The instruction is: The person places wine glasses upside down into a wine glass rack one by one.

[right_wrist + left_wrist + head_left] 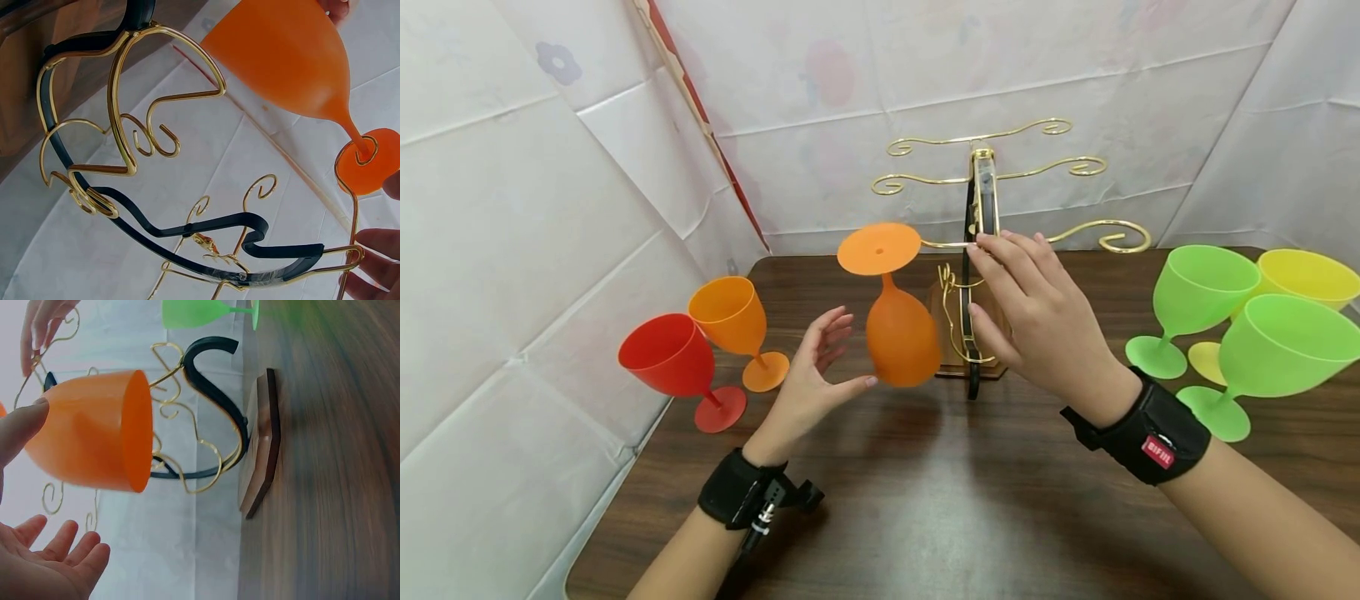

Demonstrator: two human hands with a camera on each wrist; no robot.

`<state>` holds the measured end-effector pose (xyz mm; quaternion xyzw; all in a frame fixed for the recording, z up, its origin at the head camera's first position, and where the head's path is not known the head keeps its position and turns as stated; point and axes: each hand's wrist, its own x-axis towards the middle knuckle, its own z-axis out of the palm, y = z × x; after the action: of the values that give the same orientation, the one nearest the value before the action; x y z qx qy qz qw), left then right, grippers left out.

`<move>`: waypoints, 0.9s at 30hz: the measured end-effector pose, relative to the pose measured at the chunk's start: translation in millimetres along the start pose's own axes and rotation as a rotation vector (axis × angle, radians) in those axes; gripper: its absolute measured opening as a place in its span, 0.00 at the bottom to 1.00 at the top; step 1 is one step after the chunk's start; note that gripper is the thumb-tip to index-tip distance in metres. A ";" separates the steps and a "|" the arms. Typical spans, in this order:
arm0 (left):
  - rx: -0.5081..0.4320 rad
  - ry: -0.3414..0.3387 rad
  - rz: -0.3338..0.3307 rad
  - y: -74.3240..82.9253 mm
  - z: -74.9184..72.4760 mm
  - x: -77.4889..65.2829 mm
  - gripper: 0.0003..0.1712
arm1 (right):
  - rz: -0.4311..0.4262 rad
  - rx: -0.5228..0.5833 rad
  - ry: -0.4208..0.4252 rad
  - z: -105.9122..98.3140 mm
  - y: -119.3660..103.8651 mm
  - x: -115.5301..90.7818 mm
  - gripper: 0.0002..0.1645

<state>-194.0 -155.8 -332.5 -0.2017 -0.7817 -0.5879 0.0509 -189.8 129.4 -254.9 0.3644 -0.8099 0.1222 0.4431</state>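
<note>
An orange plastic goblet (902, 337) hangs upside down by its stem from a gold wire hook at the left of the wine glass rack (987, 196). My left hand (808, 379) is just left of the goblet, thumb and fingers spread apart. In the left wrist view the thumb overlaps the goblet's side; whether it touches cannot be told. My right hand (1037, 312) is at the rack's front, its extended fingers against the gold wire arm. The right wrist view shows those fingertips (378, 244) beside the wire loop, near the goblet's foot.
A red goblet (670, 358) and another orange goblet (733, 317) stand upright at the left. On the right stand two green goblets (1202, 287) and a yellow one (1311, 275). The rack's wooden base (262, 444) rests on the dark wooden table (925, 508), before a white cloth backdrop (820, 167).
</note>
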 end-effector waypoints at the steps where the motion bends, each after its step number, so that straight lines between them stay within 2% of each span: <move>1: 0.008 0.011 -0.005 -0.4 -3.7 -2.9 0.50 | 0.001 -0.004 -0.005 0.1 -0.1 0.2 0.29; 15: 0.128 0.182 -0.118 -12.6 -49.6 -55.0 0.47 | -0.012 0.020 0.041 3.8 0.1 0.7 0.30; 21: 0.131 0.260 -0.166 -17.7 -63.7 -77.1 0.46 | 0.000 0.005 0.020 3.1 -0.1 0.0 0.29; 27: 0.104 0.389 -0.230 -21.3 -79.8 -98.4 0.45 | 0.010 -0.009 -0.006 0.3 -0.7 0.5 0.31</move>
<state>-124.8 -260.8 -358.6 0.0086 -0.8044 -0.5764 0.1438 -189.6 128.5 -254.8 0.3587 -0.8135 0.1198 0.4418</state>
